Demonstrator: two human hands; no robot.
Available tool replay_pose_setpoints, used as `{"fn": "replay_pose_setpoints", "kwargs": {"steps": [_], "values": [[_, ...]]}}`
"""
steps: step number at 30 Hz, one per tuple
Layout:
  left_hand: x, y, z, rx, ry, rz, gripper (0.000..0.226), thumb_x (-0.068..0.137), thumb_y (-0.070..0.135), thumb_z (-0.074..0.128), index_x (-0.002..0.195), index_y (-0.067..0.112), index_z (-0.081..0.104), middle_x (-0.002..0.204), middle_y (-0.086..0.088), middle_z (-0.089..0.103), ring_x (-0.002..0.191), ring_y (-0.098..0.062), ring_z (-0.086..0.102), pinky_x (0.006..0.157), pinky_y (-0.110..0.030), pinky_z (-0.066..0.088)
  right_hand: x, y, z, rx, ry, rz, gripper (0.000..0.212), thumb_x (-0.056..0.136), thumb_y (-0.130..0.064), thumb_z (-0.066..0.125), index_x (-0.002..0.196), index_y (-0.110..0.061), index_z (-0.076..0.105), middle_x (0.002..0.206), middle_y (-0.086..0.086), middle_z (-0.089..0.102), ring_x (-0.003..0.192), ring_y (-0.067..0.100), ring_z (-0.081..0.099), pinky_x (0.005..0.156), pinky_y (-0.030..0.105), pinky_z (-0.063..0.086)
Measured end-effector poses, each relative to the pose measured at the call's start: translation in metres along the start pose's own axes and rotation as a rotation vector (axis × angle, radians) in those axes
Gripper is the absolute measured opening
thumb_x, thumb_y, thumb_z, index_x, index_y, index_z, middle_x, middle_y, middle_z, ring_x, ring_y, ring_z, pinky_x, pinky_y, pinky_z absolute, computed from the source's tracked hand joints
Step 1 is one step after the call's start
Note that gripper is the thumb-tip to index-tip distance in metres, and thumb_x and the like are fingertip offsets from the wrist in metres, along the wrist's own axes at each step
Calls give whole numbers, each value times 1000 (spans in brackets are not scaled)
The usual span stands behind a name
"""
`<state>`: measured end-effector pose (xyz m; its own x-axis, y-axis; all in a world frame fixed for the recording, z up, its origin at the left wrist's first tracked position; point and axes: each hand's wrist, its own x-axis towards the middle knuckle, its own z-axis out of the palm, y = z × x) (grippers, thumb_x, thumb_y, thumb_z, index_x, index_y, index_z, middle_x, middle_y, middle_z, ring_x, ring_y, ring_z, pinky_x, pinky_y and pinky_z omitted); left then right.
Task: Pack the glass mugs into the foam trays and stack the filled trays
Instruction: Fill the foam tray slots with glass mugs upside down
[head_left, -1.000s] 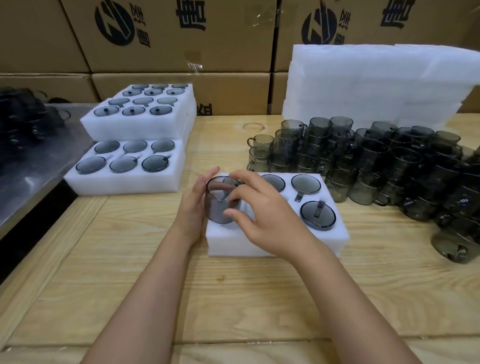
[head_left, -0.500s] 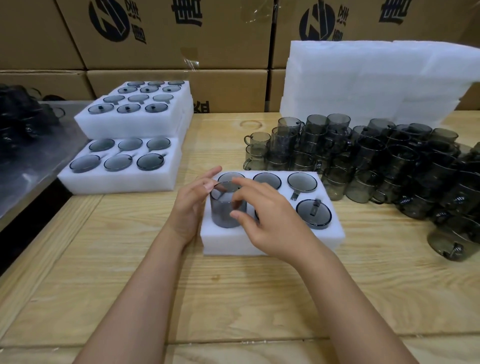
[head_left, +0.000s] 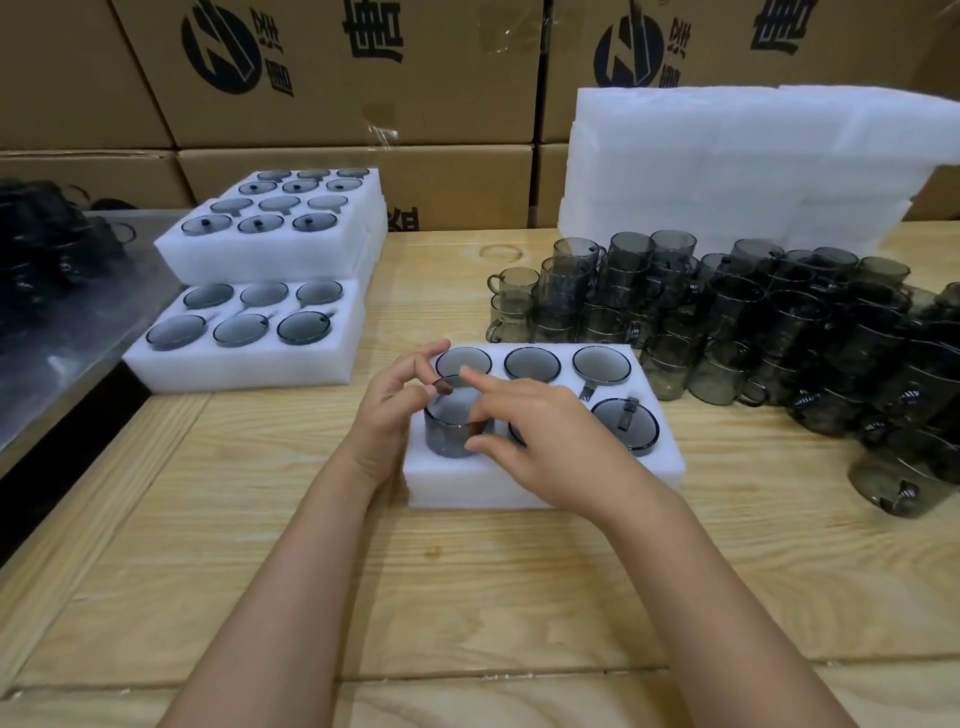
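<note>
Head view of a packing station. A white foam tray (head_left: 545, 488) lies on the wooden counter (head_left: 467, 597) directly ahead of the person, long side toward the viewer, with two rows of three round pockets. The seated mugs (head_left: 532, 362) in the far row and in the near-right pocket sit sunk almost level with the foam; the near-middle pocket is largely hidden under the right hand. The mug (head_left: 453, 434), of smoky grey glass, stands upright in the near-left pocket, only partly sunk, so that its upper part rises above the foam. The left hand (head_left: 387, 415) curls round the mug's left side, with the thumb at the rim and the forefinger raised clear. The right hand (head_left: 545, 441) grips it from the right, thumb pressed on the near wall and forefinger stretched across the rim. Beyond and to the right of the tray crowd the loose mugs (head_left: 779, 332), many piled on one another, the nearest just beside the tray's far right corner. Behind them rises a foam pile (head_left: 727, 166) of white sheets. To the left, well apart from the hands, lies a filled tray (head_left: 249, 366) of six mugs, and behind it a stack of filled trays (head_left: 270, 260). Printed cardboard boxes (head_left: 363, 67) wall in the back. At far left a metal surface (head_left: 62, 332) carries dark glassware too blurred to make out.
</note>
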<state>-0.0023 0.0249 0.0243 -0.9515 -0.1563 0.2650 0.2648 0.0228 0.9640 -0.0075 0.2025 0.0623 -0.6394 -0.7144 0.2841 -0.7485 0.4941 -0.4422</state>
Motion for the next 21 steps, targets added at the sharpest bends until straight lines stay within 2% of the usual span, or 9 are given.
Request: {"fn": "replay_pose_setpoints", "kwargs": {"steps": [3, 5, 7, 8, 10, 12, 14, 16, 21], "values": [[-1, 1, -1, 24, 3, 18, 10, 64, 9, 44, 71, 11, 50, 119, -14, 55, 127, -18, 43, 92, -19, 41, -1, 5, -4, 128, -54, 29, 10, 89, -28, 62, 96, -25, 68, 141, -18, 44, 83, -4, 54, 73, 16, 34], [-1, 6, -3, 56, 14, -15, 12, 63, 10, 46, 72, 10, 54, 117, -9, 58, 120, -10, 47, 91, -17, 40, -2, 3, -10, 462, -12, 120, 16, 92, -31, 57, 104, -34, 67, 107, -32, 60, 66, -10, 54, 65, 13, 40], [3, 15, -2, 96, 92, -50, 11, 73, 10, 51, 79, 13, 60, 114, 1, 60, 111, -2, 51, 88, -15, 39, 0, 6, -16, 560, 235, 229, 20, 96, -32, 49, 109, -34, 64, 77, -24, 62, 58, -6, 50, 57, 14, 37], [7, 20, 0, 125, 177, -52, 14, 82, 9, 51, 83, 19, 61, 110, 7, 61, 104, 3, 53, 84, -13, 38, 5, 8, -18, 520, 350, 273, 23, 97, -34, 45, 111, -31, 63, 81, -18, 63, 68, -5, 53, 62, 18, 39], [18, 32, 3, 237, 354, -43, 20, 93, 13, 46, 91, 26, 61, 103, 15, 60, 96, 6, 52, 77, -11, 36, 19, 5, -20, 420, 393, 325, 31, 100, -37, 37, 116, -25, 60, 95, -3, 63, 103, 11, 53, 80, 29, 40], [28, 40, 10, 445, 385, -68, 18, 95, 20, 45, 108, 25, 57, 112, 10, 59, 104, -4, 53, 84, -17, 39, 38, 1, -12, 275, 256, 359, 38, 100, -40, 29, 113, -17, 56, 100, 3, 61, 120, 29, 43, 93, 37, 37], [32, 38, 19, 701, 324, -124, 31, 96, 23, 43, 127, 19, 49, 130, -2, 53, 118, -17, 48, 101, -34, 37, 54, -2, 1, 121, 72, 437, 48, 100, -45, 20, 123, -14, 49, 128, 7, 55, 138, 33, 21, 109, 45, 22], [30, 35, 23, 815, 292, -229, 39, 96, 21, 43, 135, 17, 43, 139, -8, 47, 129, -26, 41, 107, -41, 32, 63, -3, 11, 56, -32, 467, 53, 100, -46, 15, 135, -15, 41, 145, 7, 42, 144, 30, 3, 115, 46, 5], [24, 32, 26, 851, 309, -336, 44, 93, 15, 43, 137, 19, 40, 142, -9, 42, 131, -30, 37, 107, -45, 32, 72, 6, 18, -1, -143, 405, 53, 100, -45, 11, 143, -20, 30, 152, 4, 32, 145, 24, -12, 113, 46, -15]]}}
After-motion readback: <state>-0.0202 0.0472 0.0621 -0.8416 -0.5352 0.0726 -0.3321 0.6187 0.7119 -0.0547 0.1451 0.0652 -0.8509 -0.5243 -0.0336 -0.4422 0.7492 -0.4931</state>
